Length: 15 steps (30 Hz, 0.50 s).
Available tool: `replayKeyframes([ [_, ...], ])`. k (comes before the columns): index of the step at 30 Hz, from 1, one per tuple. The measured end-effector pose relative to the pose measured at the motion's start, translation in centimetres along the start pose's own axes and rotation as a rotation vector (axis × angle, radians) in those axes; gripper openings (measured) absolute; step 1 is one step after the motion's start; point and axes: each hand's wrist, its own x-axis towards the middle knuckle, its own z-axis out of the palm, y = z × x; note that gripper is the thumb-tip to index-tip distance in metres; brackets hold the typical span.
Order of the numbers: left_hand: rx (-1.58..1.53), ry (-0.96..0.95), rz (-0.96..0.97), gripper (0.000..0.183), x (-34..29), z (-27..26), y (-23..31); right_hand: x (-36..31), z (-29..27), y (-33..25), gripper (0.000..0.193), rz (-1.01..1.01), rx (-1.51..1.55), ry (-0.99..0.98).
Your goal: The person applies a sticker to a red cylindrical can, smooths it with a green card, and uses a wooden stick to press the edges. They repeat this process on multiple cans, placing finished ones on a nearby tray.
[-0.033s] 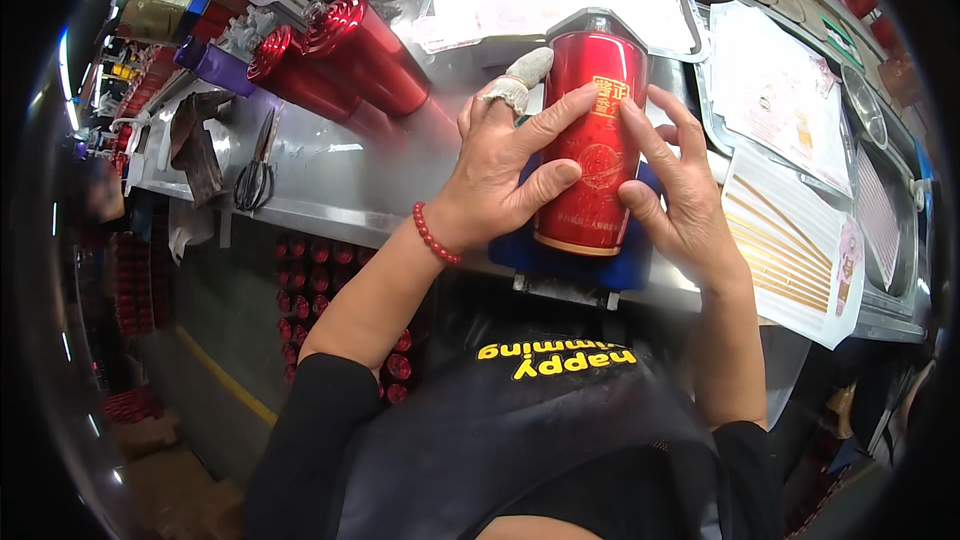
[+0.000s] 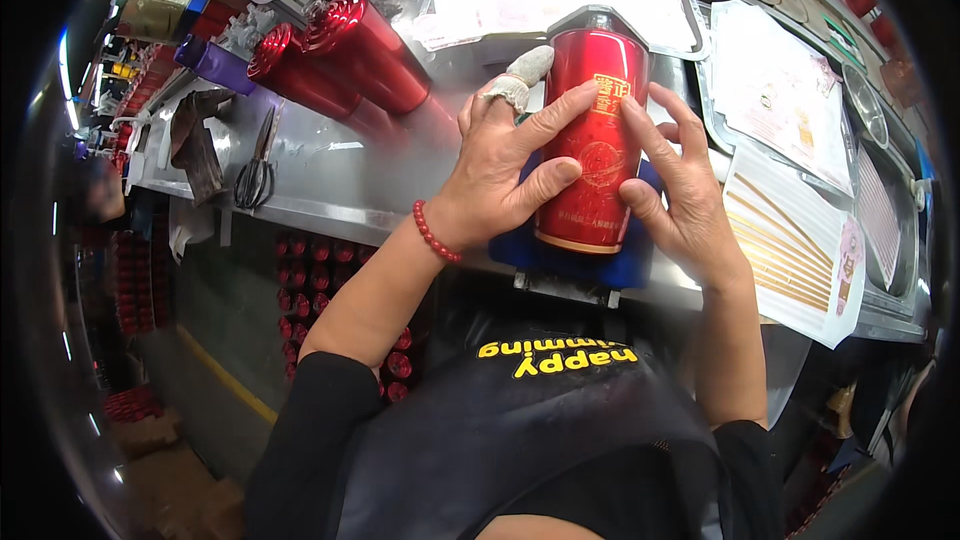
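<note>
A glossy red cylindrical bottle (image 2: pixel 600 210) lies on its side over a blue support (image 2: pixel 637 258) at the near edge of the metal desk (image 2: pixel 330 175), squarely before the person. Its long axis runs away from the body, leaning slightly rightward at the far end; the gold-rimmed end points toward the apron, the other meets a dark faceted piece (image 2: pixel 628 22). A gold square emblem (image 2: pixel 612 90) faces up, probably so that both hands can reach it.

The left hand (image 2: pixel 505 165) is spread, index finger and thumb resting on the bottle, a pale finger cover (image 2: pixel 508 92) beside it. The right hand (image 2: pixel 690 190) is also spread, fingertips against the opposite side; the two seem to steady it by light contact, neither wrapping around.

Rightward lies a white sheet with gold strips (image 2: pixel 785 255); leftward, two red bottles (image 2: pixel 370 60) and scissors (image 2: pixel 257 170).
</note>
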Motion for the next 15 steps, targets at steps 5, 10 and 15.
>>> replayKeyframes([
  [5, 0.003, 0.018, -0.027, 0.062, -0.4, 0.24, 0.58, 0.23, -0.54, 0.12, 0.067, 0.009, -0.056, -0.06],
  [10, -0.079, 0.016, 0.003, 0.064, -0.54, 0.06, 0.12, 0.18, -0.31, 0.02, 0.063, -0.019, -0.022, -0.022],
  [15, -0.036, -0.04, -0.003, 0.065, -0.46, -0.33, 0.19, -0.02, -0.32, 0.3, 0.063, -0.021, 0.028, -0.025],
])
